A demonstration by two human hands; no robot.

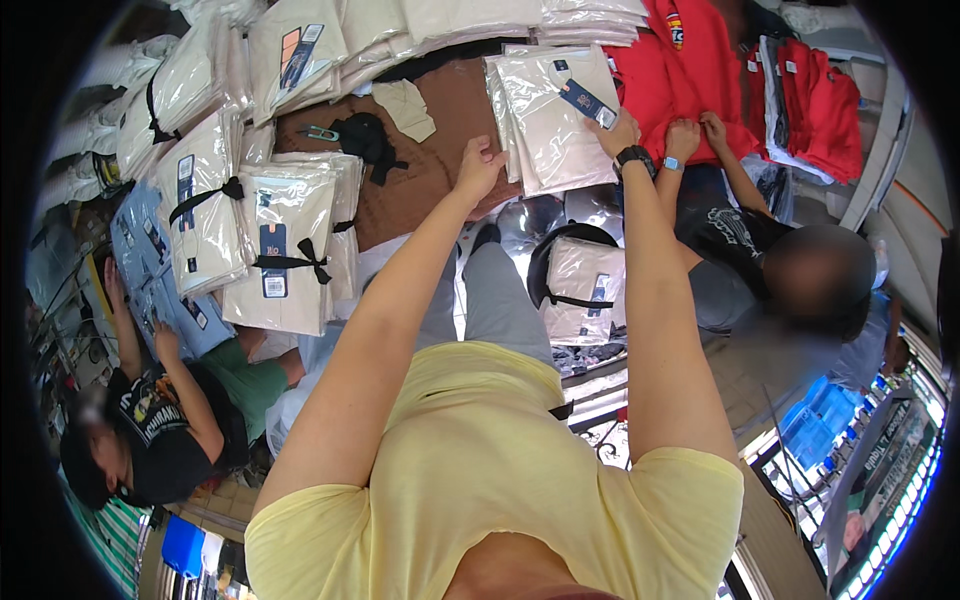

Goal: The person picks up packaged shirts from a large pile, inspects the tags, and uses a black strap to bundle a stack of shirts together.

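In front of me lies a small stack of folded beige garments in clear plastic bags (545, 140), a dark blue tag on the top one. My right hand (616, 134) grips the top bag's right edge, beside the lower end of the tag, with a dark watch on the wrist. At the stack's left edge is my left hand (482, 168). Its fingers are loosely curled and apart, fingertips close to the plastic; whether they touch it I cannot tell. Left of it, on the brown table surface (440, 95), are a black cloth strip bundle (368, 138) and small green-handled snips (320, 132).
Bagged beige stacks tied with black bands (280, 190) stand at the left, with more along the far side. A tied pack (580, 285) sits below the table by my legs. Right, a co-worker's hands (683, 140) rest on red garments (690, 70). Another person handles light-blue packs (150, 250).
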